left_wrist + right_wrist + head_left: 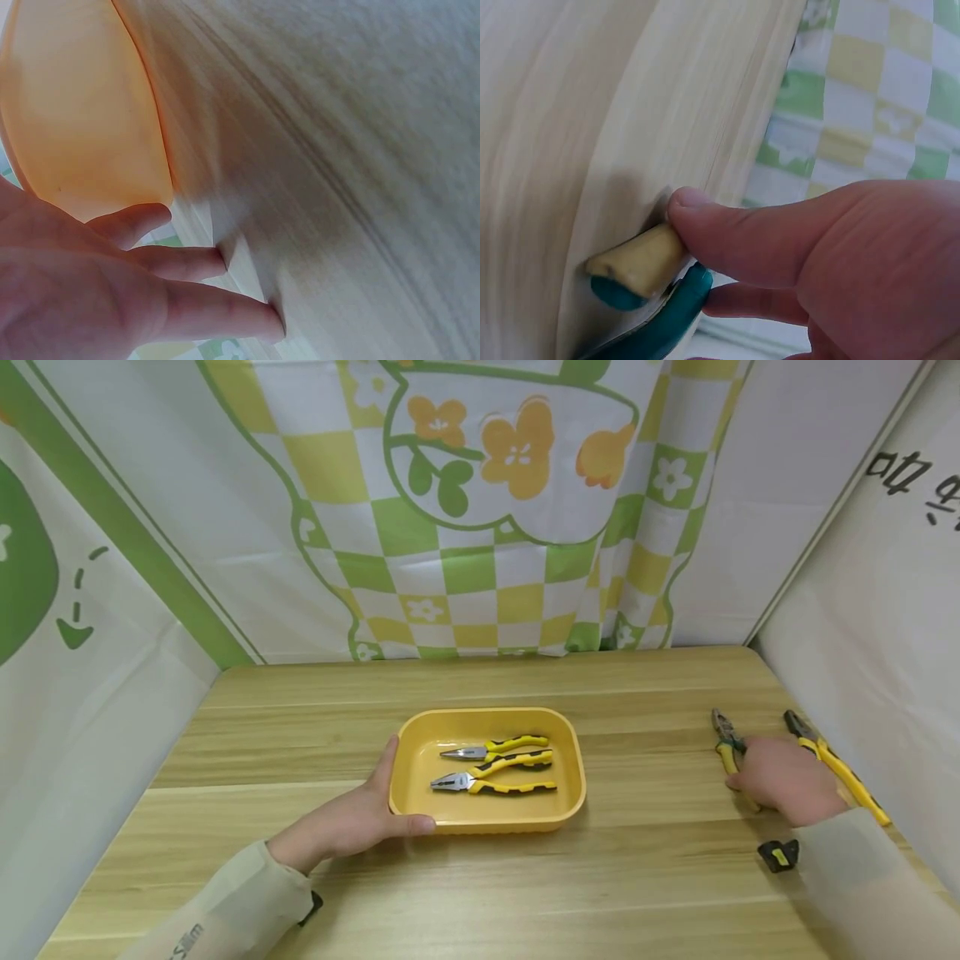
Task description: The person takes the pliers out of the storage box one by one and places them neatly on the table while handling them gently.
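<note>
A yellow plastic tray (487, 822) stands mid-table with two yellow-and-black-handled pliers in it, needle-nose pliers (495, 750) above combination pliers (491, 777). My left hand (360, 817) spans the tray's near left corner, thumb along the front rim. In the left wrist view its fingers (217, 309) are straight, some tips touching the table. At the right, my right hand (787, 777) pinches pliers with yellow-and-green handles (641, 262) between thumb and fingers. Their dark head (722, 724) points away from me, near the tabletop. My hand hides part of the handles.
Another pair of yellow-handled pliers (843, 772) lies just right of my right hand, near the table's right edge. A wooden table (637, 877) carries everything. A checked, flowered curtain (480, 585) hangs behind it, with pale fabric walls (877, 610) at the sides.
</note>
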{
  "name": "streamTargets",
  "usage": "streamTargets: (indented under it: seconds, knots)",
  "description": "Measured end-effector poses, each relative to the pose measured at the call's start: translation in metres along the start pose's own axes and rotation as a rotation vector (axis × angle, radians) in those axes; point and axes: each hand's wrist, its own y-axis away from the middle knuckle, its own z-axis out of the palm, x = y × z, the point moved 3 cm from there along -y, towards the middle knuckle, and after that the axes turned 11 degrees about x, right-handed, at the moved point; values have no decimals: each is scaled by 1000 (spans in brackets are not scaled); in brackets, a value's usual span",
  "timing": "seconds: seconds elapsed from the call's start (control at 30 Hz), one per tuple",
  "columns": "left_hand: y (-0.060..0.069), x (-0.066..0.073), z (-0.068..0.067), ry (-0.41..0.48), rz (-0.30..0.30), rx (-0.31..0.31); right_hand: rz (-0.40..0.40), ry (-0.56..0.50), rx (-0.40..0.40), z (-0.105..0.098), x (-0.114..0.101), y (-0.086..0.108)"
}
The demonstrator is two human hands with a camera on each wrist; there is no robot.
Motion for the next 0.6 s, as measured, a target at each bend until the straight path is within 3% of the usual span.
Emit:
streamTargets:
  seconds: [0.17,0.4,0.6]
  knots:
    - [0,0,0,-5,6,-1,-63,57,67,-5,18,1]
    - [0,1,0,-7,6,1,45,-1,64,-8,43,8]
    - [0,0,0,-5,-3,-3,66,-1,37,-8,55,9]
